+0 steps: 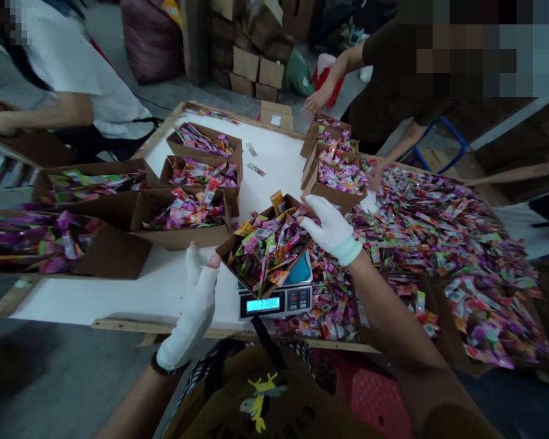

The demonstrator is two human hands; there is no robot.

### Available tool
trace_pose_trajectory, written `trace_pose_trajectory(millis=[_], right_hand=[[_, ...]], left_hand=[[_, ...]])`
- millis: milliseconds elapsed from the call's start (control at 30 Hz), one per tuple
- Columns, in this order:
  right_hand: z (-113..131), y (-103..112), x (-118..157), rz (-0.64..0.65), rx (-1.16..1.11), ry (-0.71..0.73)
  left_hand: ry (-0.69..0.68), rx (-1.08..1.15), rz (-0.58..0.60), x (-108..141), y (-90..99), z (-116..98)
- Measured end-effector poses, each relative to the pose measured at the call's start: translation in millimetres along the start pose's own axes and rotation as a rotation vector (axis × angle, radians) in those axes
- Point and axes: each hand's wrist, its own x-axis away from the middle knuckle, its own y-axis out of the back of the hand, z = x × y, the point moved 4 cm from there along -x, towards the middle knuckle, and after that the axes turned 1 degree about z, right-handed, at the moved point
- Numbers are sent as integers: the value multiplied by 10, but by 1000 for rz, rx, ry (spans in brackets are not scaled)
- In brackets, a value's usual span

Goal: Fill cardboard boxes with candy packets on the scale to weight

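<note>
A cardboard box (224, 251) full of colourful small packets (268, 241) sits turned at an angle on a digital scale (274, 302) with a lit blue display. My right hand (332, 228), in a white glove with bare fingertips, is at the box's far right edge, its fingers spread and touching the packets or rim. On the near left side, my left hand (199, 283), gloved the same way, is open with thumb and fingers apart, the thumb close to the box's left corner. Whether the thumb touches the box is unclear.
Filled boxes (180, 236) stand on the white table (165, 292) at left, with others (343, 198) at the back right. A large heap of packets (421, 225) covers the right side. Two people work across the table, and another person's arm shows at far right.
</note>
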Motion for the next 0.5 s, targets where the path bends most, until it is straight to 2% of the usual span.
trace_pose_trajectory(millis=[133,233,367,500], right_hand=[[95,24,-94,-56,-19,12],[150,40,-93,87,-28,80],[154,60,-1,357,-4,240],[-25,11,88,431,1,212]], left_hand=[[49,-29,-133,39,245,-42],[77,22,-184,68,327,-70],[46,11,-113,142,223,-86],[-82,-144,-52,202,119,-120]])
